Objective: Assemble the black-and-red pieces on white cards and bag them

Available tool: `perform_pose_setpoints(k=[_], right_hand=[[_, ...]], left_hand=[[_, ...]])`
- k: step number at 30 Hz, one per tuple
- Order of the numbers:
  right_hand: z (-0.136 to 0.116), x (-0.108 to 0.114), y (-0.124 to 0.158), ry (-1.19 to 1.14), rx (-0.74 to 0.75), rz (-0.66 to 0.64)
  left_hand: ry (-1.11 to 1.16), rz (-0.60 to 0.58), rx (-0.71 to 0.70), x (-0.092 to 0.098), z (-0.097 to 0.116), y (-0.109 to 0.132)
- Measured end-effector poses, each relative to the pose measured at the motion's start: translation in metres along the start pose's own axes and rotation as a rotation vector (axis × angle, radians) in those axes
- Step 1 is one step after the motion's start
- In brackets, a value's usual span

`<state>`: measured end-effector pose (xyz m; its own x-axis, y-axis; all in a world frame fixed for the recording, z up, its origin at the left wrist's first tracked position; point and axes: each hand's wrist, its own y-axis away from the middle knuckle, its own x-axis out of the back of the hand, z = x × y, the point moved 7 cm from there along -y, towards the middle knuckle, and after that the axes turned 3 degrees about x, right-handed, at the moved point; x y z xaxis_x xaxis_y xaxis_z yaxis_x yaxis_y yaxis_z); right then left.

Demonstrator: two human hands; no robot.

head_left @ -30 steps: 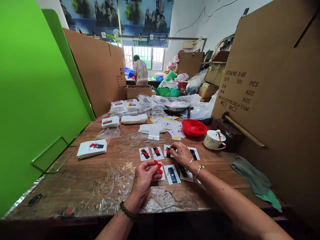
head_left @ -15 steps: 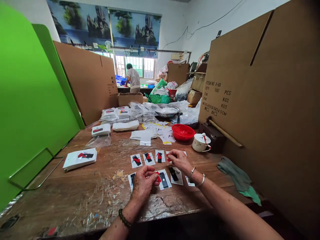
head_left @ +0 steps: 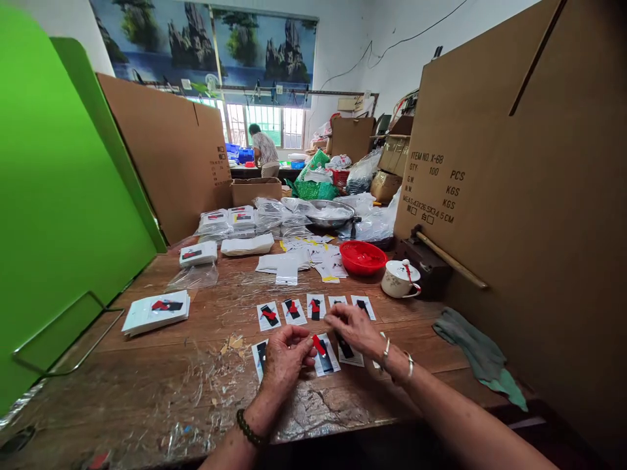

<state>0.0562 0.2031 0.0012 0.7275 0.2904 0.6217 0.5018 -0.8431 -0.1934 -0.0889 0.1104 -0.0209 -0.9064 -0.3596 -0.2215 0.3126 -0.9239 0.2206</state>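
A green panel (head_left: 63, 196) stands along the left edge of the desk (head_left: 147, 378), with a brown cardboard sheet (head_left: 166, 156) behind it. Near that left edge lies a thick stack of white cards (head_left: 151, 320), its top one showing a black strip with a red shape. A smaller stack (head_left: 198, 255) sits farther back, clear plastic beneath it, and bagged cards (head_left: 228, 225) are heaped toward the far edge. A folded white bundle (head_left: 247, 245) lies just in front of them.

The left hand (head_left: 284, 362) is over the desk near the middle of the front edge, thumb and fingers clamped on a red piece (head_left: 318, 344). The red piece is in front of the black strip on a white card (head_left: 329, 365) in the nearer row; the card to its left is partly covered by this hand. In the row behind, parallel to the front edge, the three leftmost cards (head_left: 293, 312) bear red shapes across their black strips.

The right hand (head_left: 355, 329), palm down, reaches between the two rows. Its thumb and fingertips are close together beside the fourth card of the back row; I cannot tell whether they grip anything. A fifth card (head_left: 363, 308) lies beyond it. Toward the right edge are a red bowl (head_left: 363, 261), then a lidded white cup (head_left: 398, 284), and nearer the front right corner a grey-green cloth (head_left: 470, 349).
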Motion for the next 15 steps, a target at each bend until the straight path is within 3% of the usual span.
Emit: perform_pose_setpoints(k=[2,4,7,9,12,15], right_hand=[[-0.016,-0.015,0.021,-0.251,-0.002,-0.091],[-0.024,-0.022,0.038,-0.411,-0.025,-0.096],[-0.015,-0.02,0.046,-0.48,-0.052,-0.072],[0.006,-0.004,0.036,-0.376,-0.088,-0.006],[0.046,0.04,0.011,0.008,-0.174,0.228],[0.075,0.069,-0.014,0.196,-0.222,0.336]], left_hand=[[0.01,-0.025,-0.008,-0.006,0.001,0.005],[0.008,-0.053,-0.012,-0.013,0.001,0.011],[0.001,-0.067,0.014,-0.018,-0.003,0.018],[-0.013,-0.044,0.027,-0.016,-0.005,0.018],[-0.061,0.003,-0.005,-0.004,0.0,0.015],[-0.119,0.043,-0.062,0.012,0.009,0.008]])
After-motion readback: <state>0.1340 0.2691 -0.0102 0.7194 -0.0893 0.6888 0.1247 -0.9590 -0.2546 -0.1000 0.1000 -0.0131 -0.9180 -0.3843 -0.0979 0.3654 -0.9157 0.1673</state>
